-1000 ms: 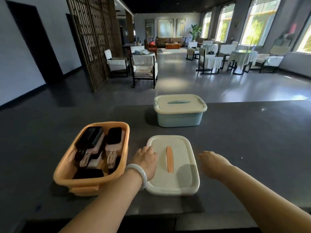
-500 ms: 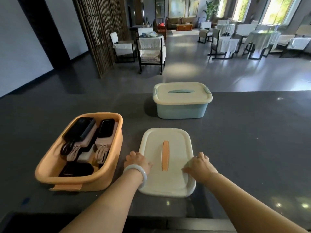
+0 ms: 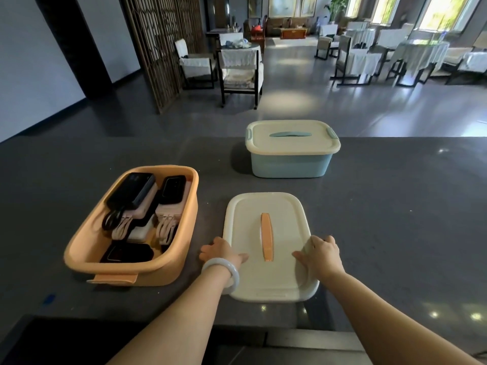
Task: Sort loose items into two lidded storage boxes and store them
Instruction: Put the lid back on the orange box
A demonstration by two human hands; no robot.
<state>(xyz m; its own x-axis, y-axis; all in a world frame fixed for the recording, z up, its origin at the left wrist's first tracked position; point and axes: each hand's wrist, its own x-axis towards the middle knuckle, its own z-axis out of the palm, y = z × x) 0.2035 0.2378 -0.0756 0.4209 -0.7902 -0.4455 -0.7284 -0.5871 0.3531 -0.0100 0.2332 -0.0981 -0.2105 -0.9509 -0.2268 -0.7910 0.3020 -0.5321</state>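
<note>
A cream lid (image 3: 266, 206) with an orange handle lies flat on the dark counter (image 3: 395, 219) in front of me. My left hand (image 3: 224, 251) grips its left edge, thumb on top. My right hand (image 3: 320, 252) grips its right edge the same way. To the left stands an open orange box (image 3: 184, 233) holding several black and white power banks (image 3: 131, 191) with cables. Farther back sits a blue box (image 3: 290, 167) with its cream lid closed.
The counter's far edge runs just behind the blue box; beyond it is a hall with chairs (image 3: 242, 67) and covered tables. A wooden lattice screen (image 3: 158, 43) stands at the back left. The counter's near edge is below my forearms.
My right hand moved in from the right and took hold of the lid's right edge. My left hand shifted down onto the left edge. The camera tilted down.
</note>
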